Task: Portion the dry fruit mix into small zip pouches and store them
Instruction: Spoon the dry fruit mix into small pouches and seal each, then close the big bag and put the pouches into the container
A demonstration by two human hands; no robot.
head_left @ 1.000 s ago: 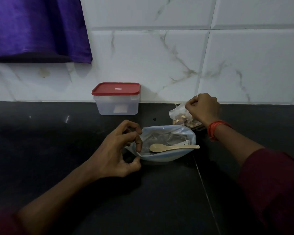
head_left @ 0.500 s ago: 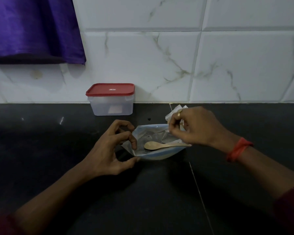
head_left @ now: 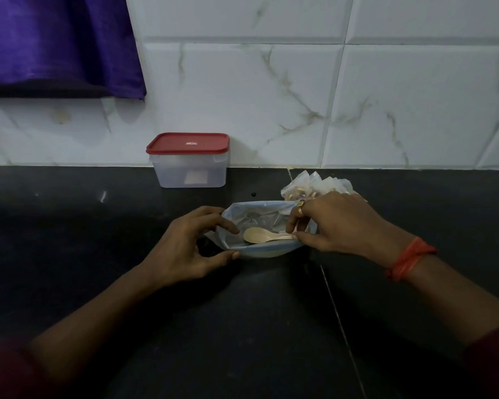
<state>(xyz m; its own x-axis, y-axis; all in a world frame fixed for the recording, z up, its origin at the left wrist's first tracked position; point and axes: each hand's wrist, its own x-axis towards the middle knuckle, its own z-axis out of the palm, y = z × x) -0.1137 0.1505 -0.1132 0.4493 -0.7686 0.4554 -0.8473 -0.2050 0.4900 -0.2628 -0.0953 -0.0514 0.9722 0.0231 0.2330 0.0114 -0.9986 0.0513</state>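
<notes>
Wooden spoon (head_left: 257, 235) lies sideways in the bag (head_left: 254, 216); the right hand (head_left: 337, 223) pinches its handle, the left hand (head_left: 185, 246) holds the rim.

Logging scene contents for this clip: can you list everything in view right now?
zip bag: 1, clear bluish, counter centre, mouth open
spoon: 1, pale wood, lying across the bag's mouth
small pouches: several, clear, filled, behind the right hand; exact count unclear
container: 1, clear with red lid, closed, against the wall
cloth: 1, purple, hanging upper left
countertop: 1, black
wall tiles: white, marbled, behind the counter
wrist thread: 1, orange, right wrist
ring: 1, gold, right hand
left hand: 1, grip on the bag's left rim
right hand: 1, pinching at the bag's right rim by the spoon handle
</notes>
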